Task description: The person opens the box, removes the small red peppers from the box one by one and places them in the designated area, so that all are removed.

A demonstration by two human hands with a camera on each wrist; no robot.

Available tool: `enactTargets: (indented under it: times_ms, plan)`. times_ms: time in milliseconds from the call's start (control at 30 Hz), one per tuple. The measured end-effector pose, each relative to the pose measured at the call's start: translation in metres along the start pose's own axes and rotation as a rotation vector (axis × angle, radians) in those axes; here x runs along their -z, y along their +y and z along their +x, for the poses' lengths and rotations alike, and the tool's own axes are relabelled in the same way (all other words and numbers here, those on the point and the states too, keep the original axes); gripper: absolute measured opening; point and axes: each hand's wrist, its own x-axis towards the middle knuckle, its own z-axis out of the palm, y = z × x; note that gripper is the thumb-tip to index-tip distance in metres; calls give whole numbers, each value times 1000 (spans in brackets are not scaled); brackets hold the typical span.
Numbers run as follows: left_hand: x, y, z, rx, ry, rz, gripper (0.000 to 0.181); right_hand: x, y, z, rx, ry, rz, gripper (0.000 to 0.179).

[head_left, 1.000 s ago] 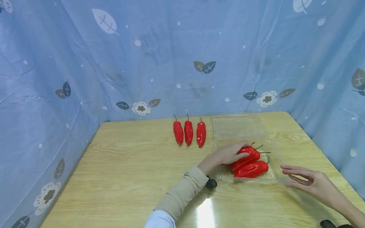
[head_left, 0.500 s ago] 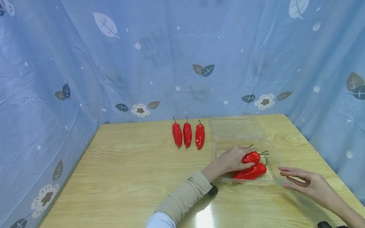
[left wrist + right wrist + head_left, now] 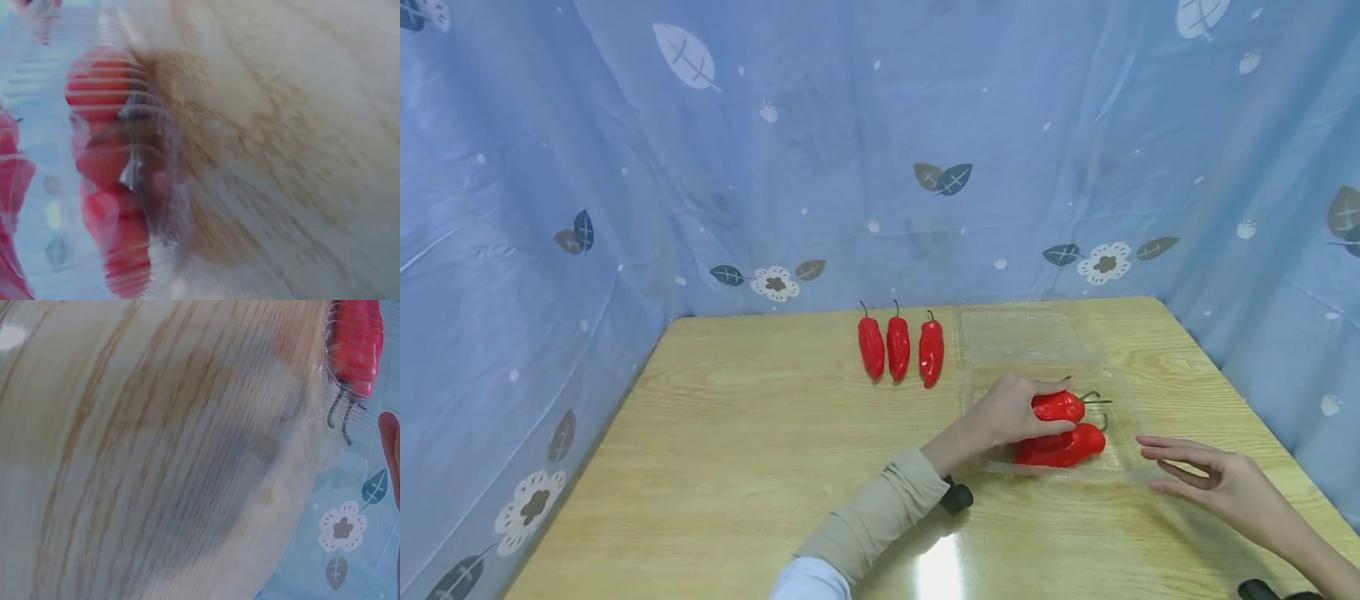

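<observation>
1. Here's the left hand (image 3: 1018,408), in from 8 o'clock, thumb and forefinger either side of the middle pepper (image 3: 1056,407): grasping it, by the look of things, other fingers hidden. A spanning hold like that likely stops a smooth body rolling.
2. Just below, towards 6 o'clock, the nearer pepper (image 3: 1071,447) lies inside the clear container (image 3: 1116,458). Bodies point roughly to 3 o'clock, presumably so they nest lengthwise.
3. Over at 4 o'clock, the right hand (image 3: 1206,475) hangs slack-fingered, gripping nothing; whether its fingertips touch the wall, I can't tell. Perhaps it's there to steady.
4. The lid (image 3: 1022,332) lies folded back at 12 o'clock, leaving the way in from above.
5. At 10 o'clock, three loose peppers (image 3: 898,347) line up on the table (image 3: 760,433), stems to 12, spaced perhaps for easy single pickup.
</observation>
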Motion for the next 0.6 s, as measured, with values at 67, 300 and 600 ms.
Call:
enactTargets:
  times_ms: [67, 300, 600]
  plan:
    - [4, 2, -4, 37, 14, -35, 59, 0, 0, 0, 2, 0, -1, 42]
    - [19, 3, -17, 152, 126, -228, 52, 1, -2, 2, -15, -3, -17, 41]
    - [43, -10, -65, 362, 310, -551, 55, 0, -2, 2, -24, 1, -29, 40]
